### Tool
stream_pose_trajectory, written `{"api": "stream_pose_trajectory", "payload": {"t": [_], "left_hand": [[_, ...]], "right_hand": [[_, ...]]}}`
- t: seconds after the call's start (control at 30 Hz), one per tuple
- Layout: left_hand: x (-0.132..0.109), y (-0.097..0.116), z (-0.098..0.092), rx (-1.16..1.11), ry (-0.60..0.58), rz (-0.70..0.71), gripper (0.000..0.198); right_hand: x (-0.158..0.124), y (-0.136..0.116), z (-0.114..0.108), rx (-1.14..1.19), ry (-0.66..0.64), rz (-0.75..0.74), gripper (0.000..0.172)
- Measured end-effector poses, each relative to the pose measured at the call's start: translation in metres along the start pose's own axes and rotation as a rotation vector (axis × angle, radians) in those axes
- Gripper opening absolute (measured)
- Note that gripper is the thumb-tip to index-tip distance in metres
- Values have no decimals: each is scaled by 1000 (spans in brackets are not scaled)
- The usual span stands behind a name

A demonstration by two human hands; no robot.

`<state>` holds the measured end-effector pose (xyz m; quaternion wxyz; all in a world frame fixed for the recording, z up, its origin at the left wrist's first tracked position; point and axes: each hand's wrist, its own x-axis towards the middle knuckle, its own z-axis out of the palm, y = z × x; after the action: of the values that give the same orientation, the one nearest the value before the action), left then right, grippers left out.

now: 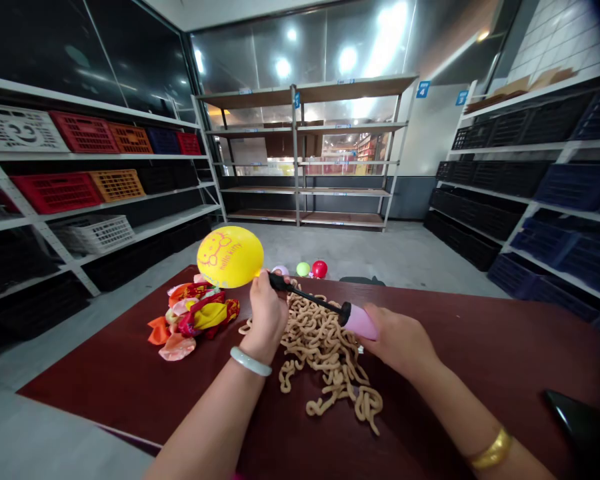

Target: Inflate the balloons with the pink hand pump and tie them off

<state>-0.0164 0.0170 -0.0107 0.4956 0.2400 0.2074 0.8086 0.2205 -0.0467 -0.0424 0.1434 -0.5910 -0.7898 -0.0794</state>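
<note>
A yellow balloon (230,257) with a "hello kitty" print is swollen with air, at the left end of a hand balloon pump (313,300). My left hand (266,313) is closed around the balloon's neck and the pump's black end. In my right hand (403,337) is the pump's pink barrel, with the black rod drawn out between the two hands. Under the pump lies a loose heap of tan, curly, rope-like strands (325,353). Left of my left hand is a pile of crumpled cloth-like pieces (195,317) in red, orange, yellow and pink.
Everything rests on a dark red-brown table (130,393). A black phone-like object (570,413) lies at its right edge. Beyond the far edge are a red balloon (319,269) and a green balloon (303,269). Shelves with plastic crates (57,192) line both sides.
</note>
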Motion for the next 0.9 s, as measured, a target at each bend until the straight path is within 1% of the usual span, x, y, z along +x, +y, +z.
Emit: {"api": "stream_pose_trajectory", "payload": {"t": [0.07, 0.17, 0.27, 0.4, 0.47, 0.53, 0.6, 0.7, 0.77, 0.83, 0.9], "left_hand": [[9, 6, -5, -22, 32, -9, 18], [6, 4, -6, -46, 13, -5, 18], [-11, -10, -1, -34, -19, -1, 17], [-44, -36, 9, -6, -4, -85, 19], [-59, -46, 14, 11, -21, -126, 21], [-71, -52, 16, 17, -53, -150, 23], [-77, -54, 18, 15, -72, -154, 24], [-79, -49, 20, 19, -78, -151, 22], [-75, -44, 21, 28, -77, -146, 19], [-65, -37, 20, 43, -57, -116, 18], [-49, -28, 17, 46, -37, -70, 18]], "right_hand": [[0, 5, 1, -8, -5, 0, 41], [-2, 7, 0, -29, -2, -6, 40], [-4, 4, -1, -53, 0, -15, 38], [-5, -8, -2, -28, -9, -5, 36], [-5, -14, -4, -2, -16, 14, 35], [-6, -19, -6, 23, -13, 26, 33], [-7, -21, -8, 40, 2, 25, 32], [-7, -23, -7, 58, 14, 23, 33], [-7, -23, -5, 78, 10, 18, 34], [-5, -21, -3, 87, 9, 11, 35], [-3, -17, 0, 69, 12, 19, 37]]}}
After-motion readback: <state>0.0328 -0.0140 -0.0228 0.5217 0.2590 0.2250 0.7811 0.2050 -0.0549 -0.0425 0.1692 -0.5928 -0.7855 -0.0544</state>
